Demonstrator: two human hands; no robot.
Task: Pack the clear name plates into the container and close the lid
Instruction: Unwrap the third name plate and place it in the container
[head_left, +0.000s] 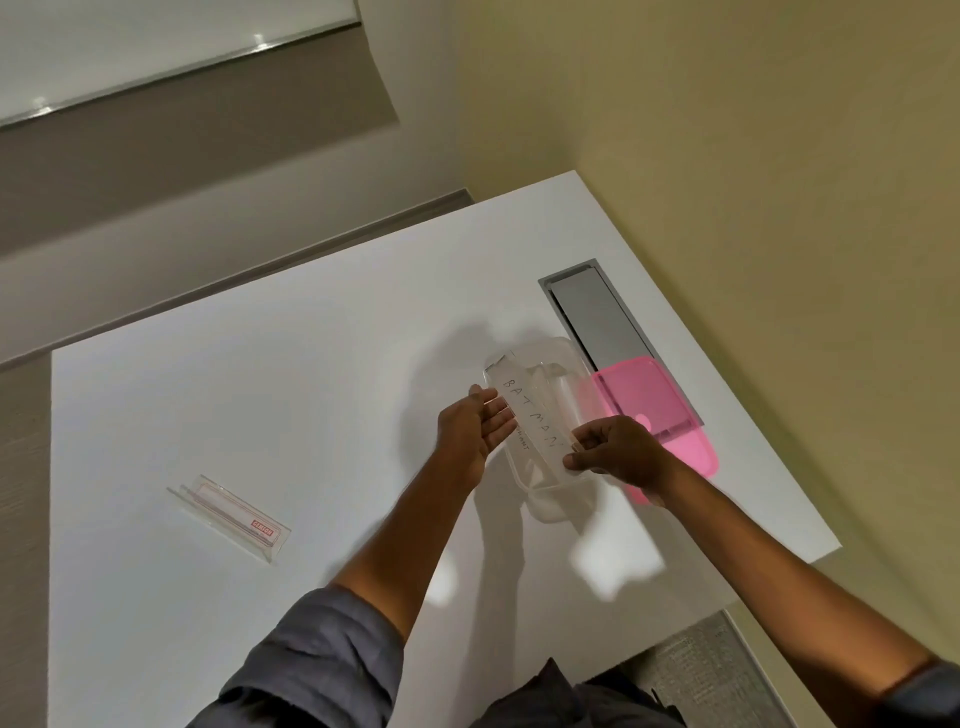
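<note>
We held the long clear acrylic name plate with the handwritten "BATMAN" card inside (530, 413) over the clear rectangular plastic container (545, 499), lined up with the container's long axis, because only that way, we judged, would so long a strip go in. Our right hand (621, 457) pinched the near end of the plate between thumb and fingertips, carrying its weight. Our left hand (470, 431) was spread flat, palm turned towards the plate's long edge with the fingers (501, 413) touching or just beside it (we could not tell which), there as a guide to steady the strip and keep it from twisting.

The container sat on the white desk (260, 389) close to us. Its translucent pink plastic lid (675, 415) lay just beyond and to the right, partly over the recessed metal cable hatch (597, 317), off the opening yet near for closing later.

A second clear acrylic name plate with a red label (228, 512) lay well apart on the left of the desk, not yet packed. So we judged the task was at its middle: this plate had to go down, the other had to follow, then the lid.
</note>
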